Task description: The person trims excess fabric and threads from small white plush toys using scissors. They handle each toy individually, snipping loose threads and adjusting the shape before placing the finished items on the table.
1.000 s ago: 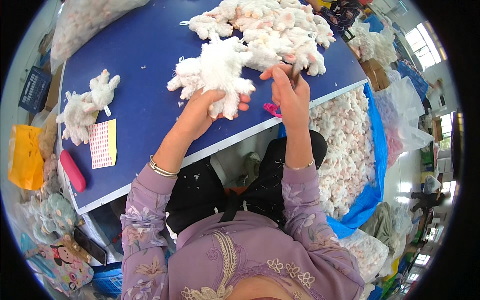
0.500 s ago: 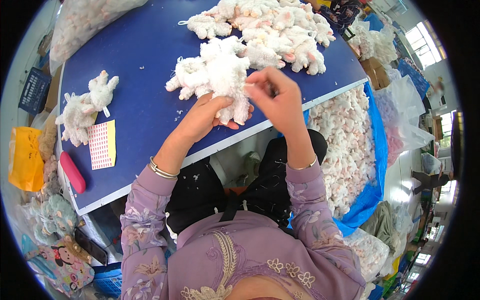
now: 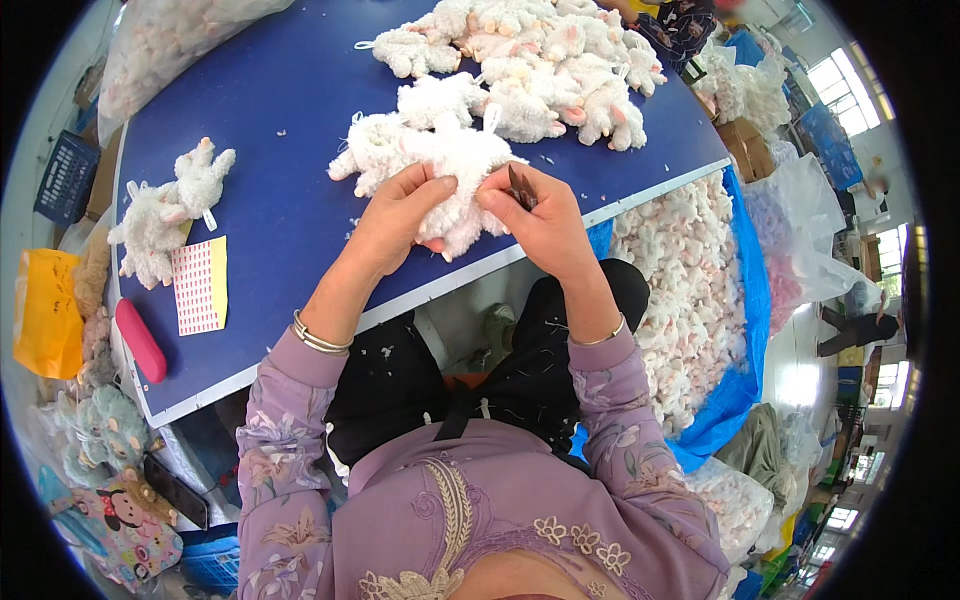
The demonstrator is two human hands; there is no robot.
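A fluffy white plush toy (image 3: pixel 462 178) is held over the near edge of the blue table. My left hand (image 3: pixel 405 205) is closed on its left side, thumb on top. My right hand (image 3: pixel 545 212) pinches the fur on its right side. Dark pointed thread snips (image 3: pixel 521 188) are tucked in the same hand, partly hidden by the fingers. Just beyond my hands lie another white plush toy (image 3: pixel 378 150) and the near end of a pile of white plush toys (image 3: pixel 540 75).
On the table's left are two white plush toys (image 3: pixel 160 220), a sticker sheet (image 3: pixel 202 287) and a pink case (image 3: pixel 139 341). A blue-lined container of white plush pieces (image 3: pixel 685 300) stands right of my legs. A clear bag (image 3: pixel 175 50) fills the far left corner.
The plush toy has turned and tilted in my hands. My right hand, which was blurred beside it, now pinches its fur. The left thumb has moved up the toy.
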